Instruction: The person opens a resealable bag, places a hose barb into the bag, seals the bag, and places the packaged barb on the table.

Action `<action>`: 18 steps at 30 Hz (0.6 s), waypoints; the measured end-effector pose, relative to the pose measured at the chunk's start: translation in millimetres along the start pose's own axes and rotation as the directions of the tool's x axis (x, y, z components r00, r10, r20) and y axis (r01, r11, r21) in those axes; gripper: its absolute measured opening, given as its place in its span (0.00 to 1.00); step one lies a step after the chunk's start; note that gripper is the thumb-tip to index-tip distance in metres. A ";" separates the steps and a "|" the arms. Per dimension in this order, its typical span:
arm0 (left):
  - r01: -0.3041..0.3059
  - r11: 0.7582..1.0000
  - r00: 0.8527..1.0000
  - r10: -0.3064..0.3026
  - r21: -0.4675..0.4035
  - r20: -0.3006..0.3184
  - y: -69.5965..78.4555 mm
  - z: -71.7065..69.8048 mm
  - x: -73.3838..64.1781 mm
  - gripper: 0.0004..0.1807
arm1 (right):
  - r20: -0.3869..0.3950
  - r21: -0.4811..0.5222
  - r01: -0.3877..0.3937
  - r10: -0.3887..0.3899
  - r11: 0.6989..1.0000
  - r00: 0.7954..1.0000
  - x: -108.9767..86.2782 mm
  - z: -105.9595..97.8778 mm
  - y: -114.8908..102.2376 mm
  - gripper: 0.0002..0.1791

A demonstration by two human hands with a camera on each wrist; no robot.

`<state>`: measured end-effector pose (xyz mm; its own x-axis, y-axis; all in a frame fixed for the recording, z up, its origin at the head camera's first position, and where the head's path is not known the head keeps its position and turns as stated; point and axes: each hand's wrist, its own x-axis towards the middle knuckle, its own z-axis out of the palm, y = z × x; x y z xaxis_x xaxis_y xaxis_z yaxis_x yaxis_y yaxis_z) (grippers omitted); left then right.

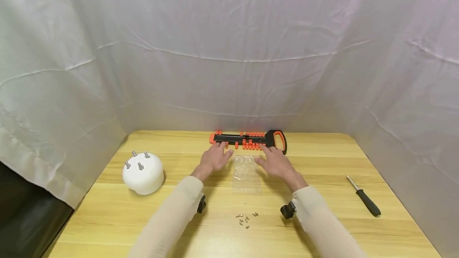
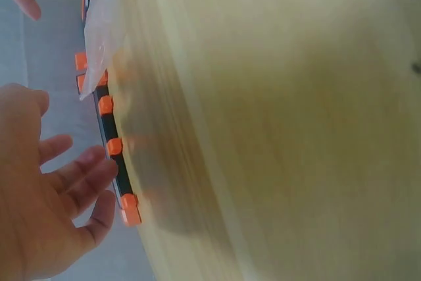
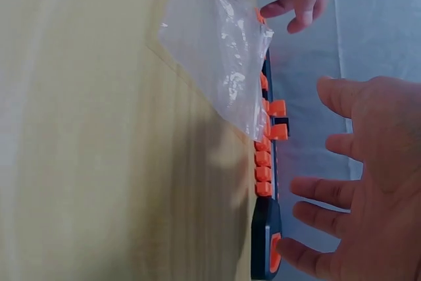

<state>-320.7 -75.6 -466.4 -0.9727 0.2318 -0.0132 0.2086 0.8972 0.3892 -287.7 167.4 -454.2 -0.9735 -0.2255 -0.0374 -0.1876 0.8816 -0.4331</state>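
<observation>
At the table's back edge lies a black rack with orange clips (image 1: 233, 138) and a loop handle at its right end. My left hand (image 1: 215, 157) hovers by the rack's left part, fingers spread and loosely bent. Near the handle end is my right hand (image 1: 277, 163), its fingers apart and holding nothing. Whether the fingertips touch the rack I cannot tell. Between the hands a clear plastic bag (image 1: 246, 176) lies in front of the rack; in the right wrist view the bag (image 3: 210, 51) has its upper edge raised against the clips.
Several small brass-coloured metal pieces (image 1: 247, 218) are scattered nearer the front. A white rounded object with several metal studs (image 1: 143, 176) stands at left. To the right lies a screwdriver with a black handle (image 1: 367, 202). Grey curtains (image 1: 229, 83) hang behind and beside the table.
</observation>
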 end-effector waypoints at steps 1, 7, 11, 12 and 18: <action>-0.003 1.000 1.000 0.003 -0.010 0.007 0.5 1.1 -0.2 0.33 | 0.003 0.000 0.002 -0.002 1.000 1.000 -0.9 1.3 -0.1 0.38; -0.030 0.998 0.999 0.032 -0.055 0.030 3.6 7.5 -1.0 0.27 | 0.016 0.019 0.025 -0.025 1.000 1.000 -6.9 6.5 0.3 0.37; -0.040 0.998 0.998 0.042 -0.054 0.044 5.0 8.4 -2.3 0.25 | 0.009 0.021 0.034 -0.034 0.999 0.999 -9.1 9.3 -1.2 0.35; -0.043 0.998 0.998 0.045 -0.053 0.046 5.3 8.5 -2.8 0.25 | 0.009 0.018 0.035 -0.035 0.999 0.999 -9.7 10.1 -2.1 0.35; -0.051 0.998 0.996 0.054 -0.047 0.065 8.5 11.5 -5.1 0.23 | 0.043 0.014 0.030 -0.030 0.999 0.999 -16.9 12.7 -8.0 0.34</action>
<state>-312.8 -64.9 -473.6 -0.9514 0.3036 -0.0516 0.2529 0.8658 0.4318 -268.1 158.9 -461.6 -0.9610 -0.2695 -0.0627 -0.2145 0.8686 -0.4467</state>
